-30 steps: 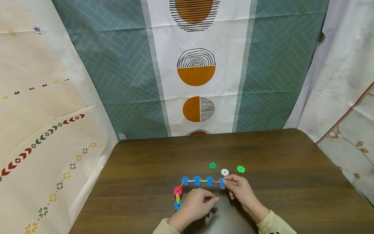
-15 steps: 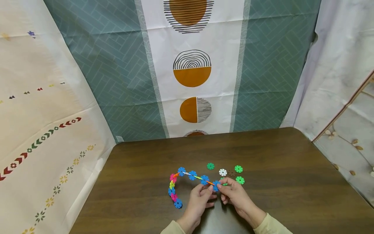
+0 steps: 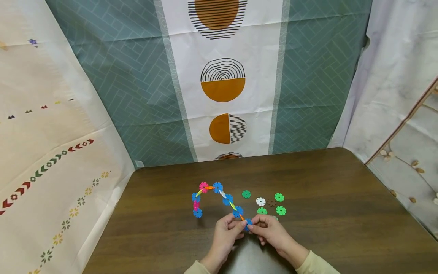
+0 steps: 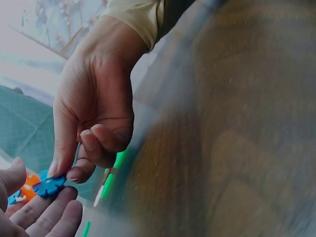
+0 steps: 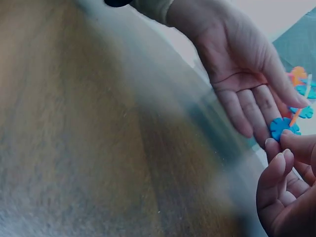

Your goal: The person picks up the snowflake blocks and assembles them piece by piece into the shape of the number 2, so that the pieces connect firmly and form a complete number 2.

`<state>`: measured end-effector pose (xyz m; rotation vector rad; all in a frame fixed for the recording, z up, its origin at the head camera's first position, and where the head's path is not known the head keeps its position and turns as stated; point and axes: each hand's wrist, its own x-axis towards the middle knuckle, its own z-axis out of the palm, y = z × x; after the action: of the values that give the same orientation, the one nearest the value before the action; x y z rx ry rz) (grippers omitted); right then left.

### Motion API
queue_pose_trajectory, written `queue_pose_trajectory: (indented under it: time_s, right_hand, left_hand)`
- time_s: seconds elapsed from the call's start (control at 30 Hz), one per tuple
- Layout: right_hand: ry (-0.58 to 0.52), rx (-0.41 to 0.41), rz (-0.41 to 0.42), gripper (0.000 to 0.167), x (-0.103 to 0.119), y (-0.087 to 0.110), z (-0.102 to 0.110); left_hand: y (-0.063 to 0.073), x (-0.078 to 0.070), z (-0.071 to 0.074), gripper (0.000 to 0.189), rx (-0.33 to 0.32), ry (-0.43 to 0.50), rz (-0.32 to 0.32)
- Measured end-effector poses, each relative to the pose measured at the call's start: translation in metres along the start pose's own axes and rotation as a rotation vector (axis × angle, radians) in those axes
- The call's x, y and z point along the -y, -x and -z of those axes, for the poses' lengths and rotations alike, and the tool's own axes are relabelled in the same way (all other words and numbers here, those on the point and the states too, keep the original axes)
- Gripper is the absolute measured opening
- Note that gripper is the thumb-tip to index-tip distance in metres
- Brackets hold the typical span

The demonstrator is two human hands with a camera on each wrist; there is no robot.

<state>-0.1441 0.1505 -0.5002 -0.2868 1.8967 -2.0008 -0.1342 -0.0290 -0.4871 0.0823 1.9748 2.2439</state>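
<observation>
Your right hand (image 3: 269,233) pinches the nearest blue disc (image 4: 48,186) of the chain (image 3: 227,199). Your left hand (image 3: 224,236) pinches the orange disc (image 4: 30,184) joined to it.

The chain of flat, notched plastic rounds (image 3: 236,213) is blue, pink, yellow, orange and white. The loose flat plastic rounds (image 3: 280,211) are green, white and brown. The brown wooden table (image 3: 164,232) has darker streaks. The hanging blue-green and white cloth (image 3: 224,108) has orange-and-black circles.
</observation>
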Motion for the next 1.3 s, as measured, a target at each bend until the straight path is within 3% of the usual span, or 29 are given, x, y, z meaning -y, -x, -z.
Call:
queue_pose_trajectory:
  time_s: [0.2, 0.33, 0.43, 0.53, 0.63, 0.77, 1.03, 1.3]
  right_hand:
    - [0.086, -0.016, 0.043, 0.023, 0.000, 0.001, -0.002]
    - [0.215, -0.050, 0.080, 0.016, 0.003, 0.000, 0.001]
    - [0.389, -0.119, 0.124, 0.011, 0.008, 0.000, 0.007]
    - [0.640, -0.231, 0.169, 0.007, 0.013, 0.001, 0.016]
    - [0.900, -0.337, 0.184, 0.013, 0.018, 0.003, 0.024]
    - [1.089, -0.387, 0.152, 0.022, 0.020, 0.007, 0.032]
    - [1.197, -0.381, 0.112, 0.025, 0.019, 0.008, 0.039]
    - [1.176, -0.359, 0.110, 0.034, 0.019, 0.006, 0.041]
  left_hand:
    - [-0.001, -0.003, 0.005, 0.025, 0.052, -0.132, -0.069]
    - [-0.004, -0.004, 0.007, 0.016, 0.059, -0.231, -0.101]
    - [-0.006, -0.003, 0.010, 0.015, 0.050, -0.268, -0.120]
    - [-0.008, -0.002, 0.013, 0.017, 0.039, -0.297, -0.137]
    - [-0.008, -0.002, 0.016, 0.022, 0.037, -0.320, -0.138]
    - [-0.009, -0.003, 0.021, 0.022, 0.039, -0.347, -0.125]
    - [-0.010, -0.002, 0.026, 0.019, 0.046, -0.327, -0.096]
    - [-0.012, -0.003, 0.027, 0.018, 0.055, -0.273, -0.053]
